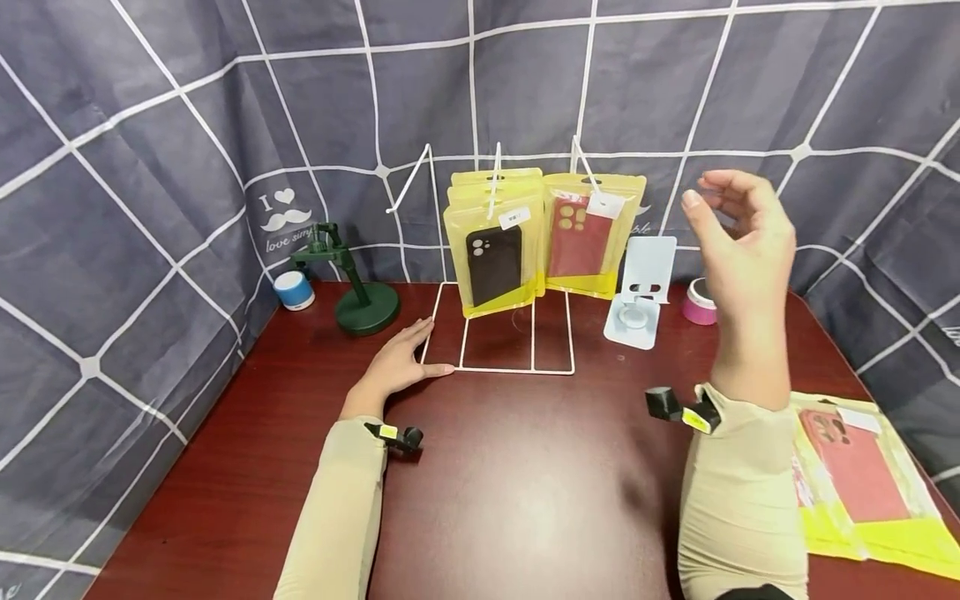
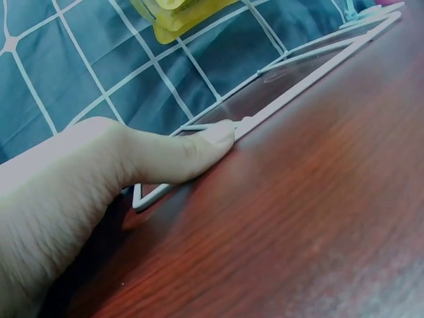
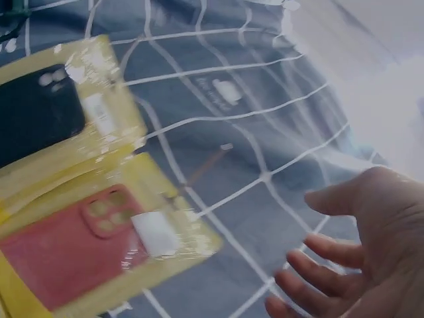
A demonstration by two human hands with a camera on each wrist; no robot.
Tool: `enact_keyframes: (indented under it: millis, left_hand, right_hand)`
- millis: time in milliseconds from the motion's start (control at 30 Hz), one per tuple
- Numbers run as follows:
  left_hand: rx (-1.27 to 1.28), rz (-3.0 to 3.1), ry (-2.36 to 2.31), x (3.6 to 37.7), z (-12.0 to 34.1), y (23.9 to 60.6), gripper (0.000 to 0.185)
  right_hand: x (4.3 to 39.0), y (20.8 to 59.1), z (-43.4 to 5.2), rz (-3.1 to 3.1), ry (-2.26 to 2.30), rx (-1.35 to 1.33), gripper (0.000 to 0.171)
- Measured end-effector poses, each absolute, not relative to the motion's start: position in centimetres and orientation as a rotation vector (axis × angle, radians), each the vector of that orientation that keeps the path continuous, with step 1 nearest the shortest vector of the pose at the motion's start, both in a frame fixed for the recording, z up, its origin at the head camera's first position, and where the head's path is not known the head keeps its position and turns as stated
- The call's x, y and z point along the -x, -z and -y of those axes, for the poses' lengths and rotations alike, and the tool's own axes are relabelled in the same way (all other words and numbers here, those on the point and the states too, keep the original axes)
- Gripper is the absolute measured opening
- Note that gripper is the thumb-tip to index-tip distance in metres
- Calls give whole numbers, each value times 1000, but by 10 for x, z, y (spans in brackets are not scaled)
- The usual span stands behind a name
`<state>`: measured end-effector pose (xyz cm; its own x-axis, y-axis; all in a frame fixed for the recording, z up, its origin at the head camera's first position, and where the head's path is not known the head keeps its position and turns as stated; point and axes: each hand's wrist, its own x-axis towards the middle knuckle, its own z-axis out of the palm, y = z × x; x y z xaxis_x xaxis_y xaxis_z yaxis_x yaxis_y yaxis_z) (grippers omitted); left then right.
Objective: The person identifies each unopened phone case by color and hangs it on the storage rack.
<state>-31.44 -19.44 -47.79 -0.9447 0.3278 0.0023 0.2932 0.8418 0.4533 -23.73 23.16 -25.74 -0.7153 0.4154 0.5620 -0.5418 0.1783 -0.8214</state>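
- Head view: we are looking down at a table [image 1: 525, 500] with a wire rack [image 1: 498, 367] at centre frame.
- Our left hand [image 1: 397, 367] is lying flat on the table, fingers straight, touching the rack's lower-left corner.
- In the left wrist view the thumb [image 2: 199, 149] is pressing against the rack's base wire [image 2: 298, 93].
- Our right hand [image 1: 738, 242] is hovering in the air at right of centre, fingers loosely curled, holding nothing; the right wrist view is showing the same relaxed fingers [image 3: 331, 248].
- Yellow packets are hanging on the rack's hooks: a black case [image 1: 493, 265] in the front left one, a red case [image 1: 579, 237] beside it on the right.
- More packets [image 1: 862, 475] are lying at the lower right edge, beside our right sleeve.
- A green stand [image 1: 360, 292] is standing at left, a white stand [image 1: 641, 292] right of the rack.
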Motion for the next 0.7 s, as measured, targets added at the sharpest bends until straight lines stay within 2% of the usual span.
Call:
enact_keyframes:
  millis: [267,467,567,700]
  left_hand:
    - [-514,-2932,-733,314,195,477,114]
    - [-506,-2926,-732,310,197,477,114]
    - [-518,-2934,-711,310,195,476,112]
    - [-537,-2944,-693,310,194,472,107]
  right_hand:
    - [196,277,-286,2335,-1277,-238,19]
    - [185,327,-342,2742,-931,-388,6]
    - [185,359,-379,2925,-836,-485,12]
    - [188,388,-415,3213,-809,-577,34]
